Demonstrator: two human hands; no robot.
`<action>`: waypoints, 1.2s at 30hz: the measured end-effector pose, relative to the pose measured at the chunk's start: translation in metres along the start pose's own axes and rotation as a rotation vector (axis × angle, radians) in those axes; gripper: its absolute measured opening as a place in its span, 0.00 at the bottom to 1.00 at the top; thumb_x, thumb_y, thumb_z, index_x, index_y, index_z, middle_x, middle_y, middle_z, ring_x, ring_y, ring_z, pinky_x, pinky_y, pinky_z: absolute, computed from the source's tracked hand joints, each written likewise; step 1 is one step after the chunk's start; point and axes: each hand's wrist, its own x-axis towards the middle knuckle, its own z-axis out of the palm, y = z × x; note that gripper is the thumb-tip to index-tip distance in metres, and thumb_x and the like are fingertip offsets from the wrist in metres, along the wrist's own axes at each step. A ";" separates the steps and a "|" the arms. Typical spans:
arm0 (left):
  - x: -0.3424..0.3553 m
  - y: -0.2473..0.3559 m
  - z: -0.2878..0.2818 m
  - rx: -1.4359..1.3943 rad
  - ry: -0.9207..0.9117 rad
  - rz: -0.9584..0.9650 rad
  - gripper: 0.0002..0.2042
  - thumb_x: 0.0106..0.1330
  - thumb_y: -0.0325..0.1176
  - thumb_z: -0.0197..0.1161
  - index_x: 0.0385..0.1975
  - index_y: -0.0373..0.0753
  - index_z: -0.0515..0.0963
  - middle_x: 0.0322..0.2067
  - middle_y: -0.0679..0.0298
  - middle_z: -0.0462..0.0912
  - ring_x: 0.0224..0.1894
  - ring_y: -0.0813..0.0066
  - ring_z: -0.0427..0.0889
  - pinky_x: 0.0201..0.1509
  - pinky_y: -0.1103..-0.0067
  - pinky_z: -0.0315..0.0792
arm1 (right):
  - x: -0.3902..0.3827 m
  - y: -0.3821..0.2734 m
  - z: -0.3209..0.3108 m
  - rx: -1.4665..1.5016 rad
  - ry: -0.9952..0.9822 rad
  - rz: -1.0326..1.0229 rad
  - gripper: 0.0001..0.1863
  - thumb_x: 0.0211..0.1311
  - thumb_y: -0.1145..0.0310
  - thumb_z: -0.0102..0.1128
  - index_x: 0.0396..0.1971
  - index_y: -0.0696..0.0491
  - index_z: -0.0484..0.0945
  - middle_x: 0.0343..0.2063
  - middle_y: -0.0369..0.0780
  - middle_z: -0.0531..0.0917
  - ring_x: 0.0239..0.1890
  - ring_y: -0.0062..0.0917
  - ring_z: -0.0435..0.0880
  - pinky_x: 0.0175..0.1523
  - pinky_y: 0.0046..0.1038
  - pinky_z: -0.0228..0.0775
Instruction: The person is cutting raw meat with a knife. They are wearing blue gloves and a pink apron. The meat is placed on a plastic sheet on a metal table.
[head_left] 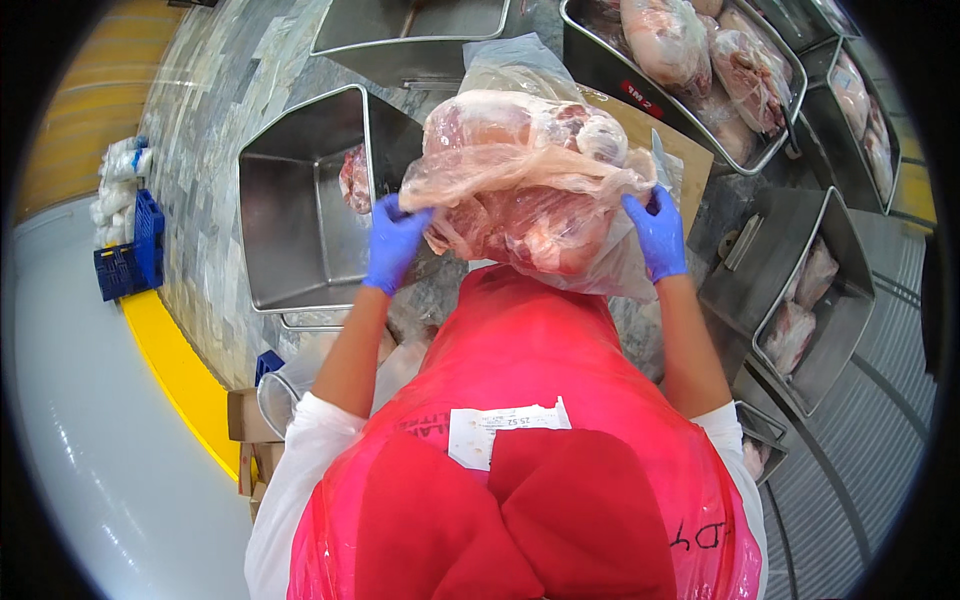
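Note:
Two large pieces of raw pink meat (555,235) lie in front of me, partly covered by a clear, crumpled plastic bag (530,170), on more plastic over a cutting board (680,140). My left hand (398,240), in a blue glove, grips the bag's left edge. My right hand (655,225), also blue-gloved, pinches the bag at its right edge. A knife (657,150) lies on the board just beyond my right hand.
Steel bins stand around the board: one (300,230) at left with a meat piece, one (350,40) at the back, others with meat (665,35) (800,300) at right. Blue crates (145,240) with white bundles stand far left by a yellow floor edge (180,360).

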 end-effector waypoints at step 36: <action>-0.068 0.281 0.123 0.108 -0.686 0.805 0.12 0.61 0.22 0.61 0.44 0.33 0.81 0.36 0.58 0.84 0.35 0.71 0.84 0.39 0.75 0.80 | -0.088 -0.012 0.055 -0.614 0.098 0.020 0.27 0.56 0.50 0.72 0.41 0.59 0.78 0.42 0.56 0.84 0.47 0.51 0.83 0.52 0.44 0.76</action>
